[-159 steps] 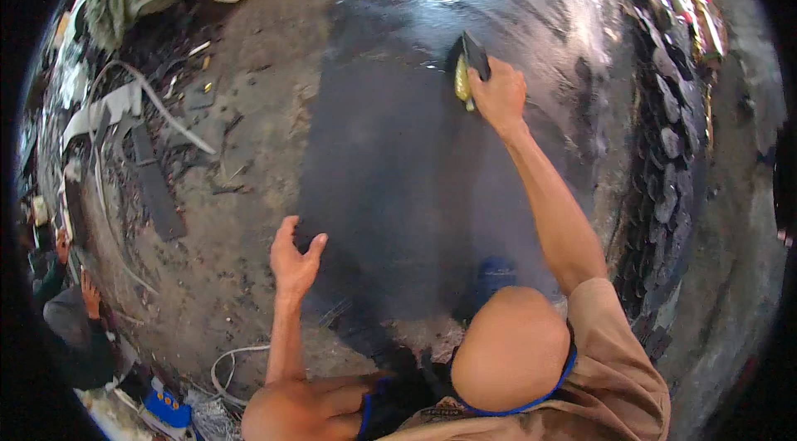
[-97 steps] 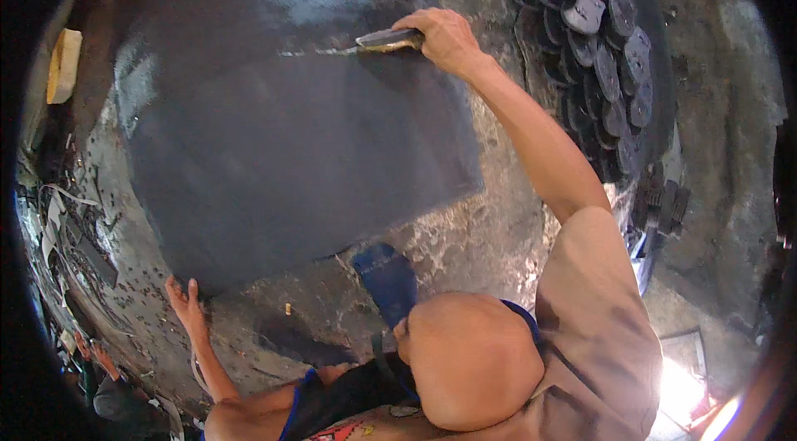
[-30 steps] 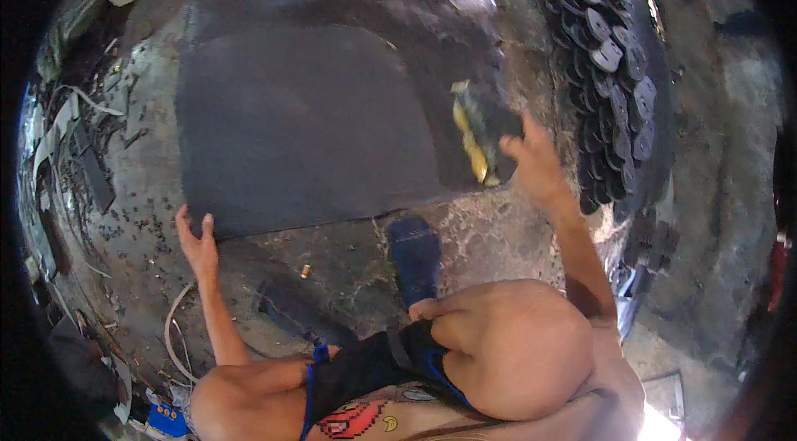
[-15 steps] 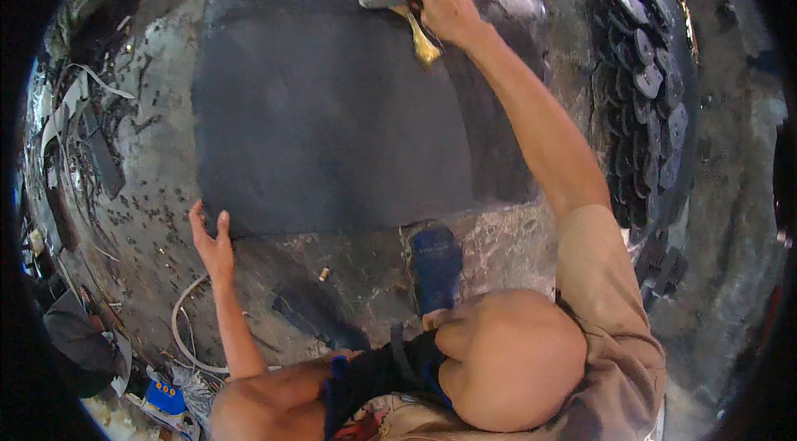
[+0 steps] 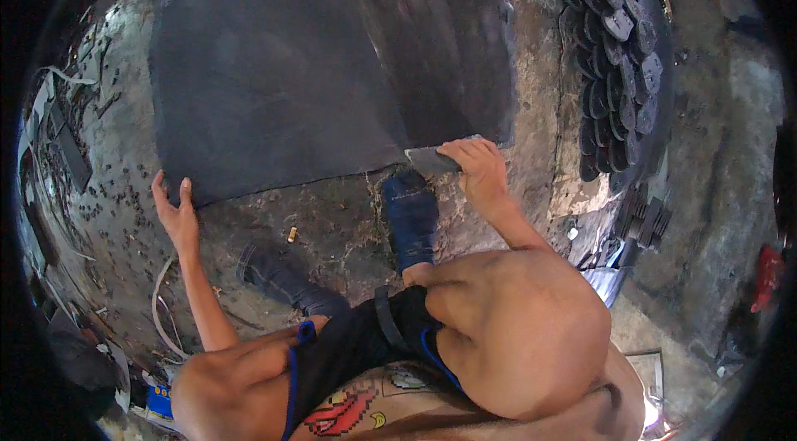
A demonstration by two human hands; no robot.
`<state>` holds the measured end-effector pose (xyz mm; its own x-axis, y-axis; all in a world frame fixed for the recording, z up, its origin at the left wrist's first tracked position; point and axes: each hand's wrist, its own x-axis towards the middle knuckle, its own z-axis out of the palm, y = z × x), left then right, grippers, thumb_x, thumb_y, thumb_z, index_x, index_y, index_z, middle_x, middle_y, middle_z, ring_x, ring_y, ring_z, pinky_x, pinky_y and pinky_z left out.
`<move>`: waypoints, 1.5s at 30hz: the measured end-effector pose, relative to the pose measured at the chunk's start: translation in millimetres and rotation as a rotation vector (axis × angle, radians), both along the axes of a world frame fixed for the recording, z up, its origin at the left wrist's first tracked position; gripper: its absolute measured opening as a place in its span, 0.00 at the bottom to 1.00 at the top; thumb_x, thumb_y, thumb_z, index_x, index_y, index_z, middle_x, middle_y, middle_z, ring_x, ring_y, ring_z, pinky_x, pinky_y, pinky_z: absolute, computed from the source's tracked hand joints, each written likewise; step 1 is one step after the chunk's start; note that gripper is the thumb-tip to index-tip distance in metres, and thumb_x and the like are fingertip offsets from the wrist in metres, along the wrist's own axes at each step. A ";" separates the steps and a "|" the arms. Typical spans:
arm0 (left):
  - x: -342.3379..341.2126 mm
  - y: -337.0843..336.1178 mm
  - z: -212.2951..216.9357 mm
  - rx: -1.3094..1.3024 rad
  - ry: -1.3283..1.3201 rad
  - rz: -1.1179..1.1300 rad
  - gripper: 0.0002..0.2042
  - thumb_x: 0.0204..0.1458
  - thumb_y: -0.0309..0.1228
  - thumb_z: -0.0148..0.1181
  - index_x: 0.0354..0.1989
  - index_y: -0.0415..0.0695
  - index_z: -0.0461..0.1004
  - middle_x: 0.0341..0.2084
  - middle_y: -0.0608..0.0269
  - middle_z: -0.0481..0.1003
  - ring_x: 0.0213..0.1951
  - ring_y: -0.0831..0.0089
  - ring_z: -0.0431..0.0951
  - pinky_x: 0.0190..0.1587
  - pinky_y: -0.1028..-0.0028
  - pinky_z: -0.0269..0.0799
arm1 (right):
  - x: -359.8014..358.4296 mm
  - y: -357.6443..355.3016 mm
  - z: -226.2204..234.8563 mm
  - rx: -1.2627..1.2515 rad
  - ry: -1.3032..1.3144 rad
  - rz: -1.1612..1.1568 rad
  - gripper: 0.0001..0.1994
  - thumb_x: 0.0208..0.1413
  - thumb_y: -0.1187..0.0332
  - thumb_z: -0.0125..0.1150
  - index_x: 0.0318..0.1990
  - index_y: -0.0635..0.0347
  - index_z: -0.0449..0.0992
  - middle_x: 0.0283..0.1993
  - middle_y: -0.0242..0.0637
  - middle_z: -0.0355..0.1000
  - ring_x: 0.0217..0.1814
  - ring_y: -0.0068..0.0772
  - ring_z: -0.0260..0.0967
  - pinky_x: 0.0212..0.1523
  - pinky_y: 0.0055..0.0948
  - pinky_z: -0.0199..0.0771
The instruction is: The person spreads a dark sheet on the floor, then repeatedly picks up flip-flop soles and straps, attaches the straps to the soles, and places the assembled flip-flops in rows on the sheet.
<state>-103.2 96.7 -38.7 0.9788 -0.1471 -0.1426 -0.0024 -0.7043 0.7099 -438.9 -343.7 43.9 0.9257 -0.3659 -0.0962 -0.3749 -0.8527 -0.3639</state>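
A large flat black sheet [image 5: 266, 75] lies on the ground before me, with a dull grey-black area on its left and a darker, shinier band on its right. My right hand [image 5: 483, 179] is closed on a flat grey scraper [image 5: 432, 160], held at the sheet's near edge toward the right. Its fingers press along the top of the scraper. By the sheet's near left corner, my left hand [image 5: 176, 213] is open, thumb and fingers apart; whether it touches the sheet I cannot tell.
Stacked dark sole-shaped pieces [image 5: 618, 67] line the right side. My feet in dark blue socks [image 5: 411, 213] stand close to the near edge. A small tan stub [image 5: 292, 234] lies between them. Scraps and pale strips [image 5: 70, 75] litter the far left; a blue box [image 5: 159, 401] sits lower left.
My right hand has swept from the far part of the sheet down to its near edge with the scraper. A yellowish hanging strip seen under it earlier no longer shows. The view has shifted.
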 end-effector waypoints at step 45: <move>-2.3 -3.4 12.9 -0.014 -0.006 -0.033 0.29 0.67 0.36 0.65 0.73 0.38 0.65 0.68 0.43 0.71 0.69 0.50 0.71 0.73 0.56 0.62 | 46.9 50.3 -4.8 0.049 -0.063 0.024 0.21 0.50 0.81 0.60 0.51 0.49 0.83 0.50 0.34 0.82 0.56 0.47 0.77 0.59 0.46 0.74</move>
